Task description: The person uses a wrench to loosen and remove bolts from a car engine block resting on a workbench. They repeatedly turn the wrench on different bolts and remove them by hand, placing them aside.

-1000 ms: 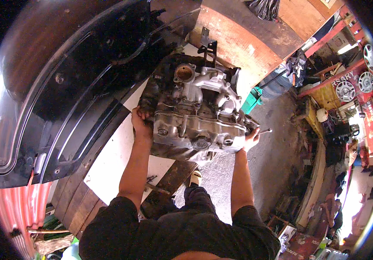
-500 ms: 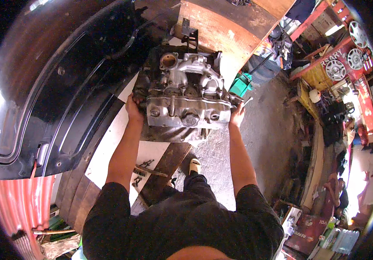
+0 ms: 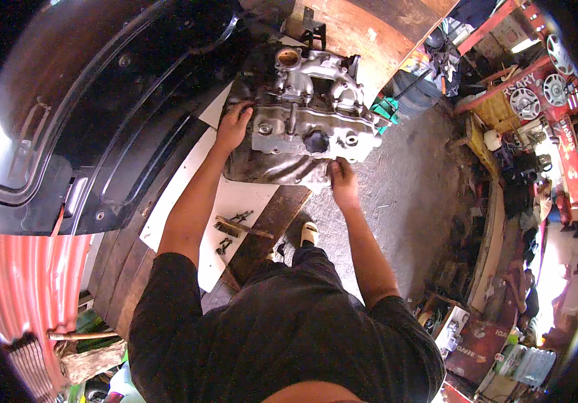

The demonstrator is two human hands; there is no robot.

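The engine head [image 3: 312, 121] lay crosswise ahead, left hand [image 3: 234, 127] loosely spread at its left end, right hand [image 3: 345, 183] (grip unclear) by its front edge.

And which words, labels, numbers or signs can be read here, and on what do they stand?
I copy no wording, but lettering stands here:
Red board by the wheel covers: large pale letters.
Red upright panel: pale letters.
Dark red panel, lower right: pale lettering.
Engine part: none I can make out.
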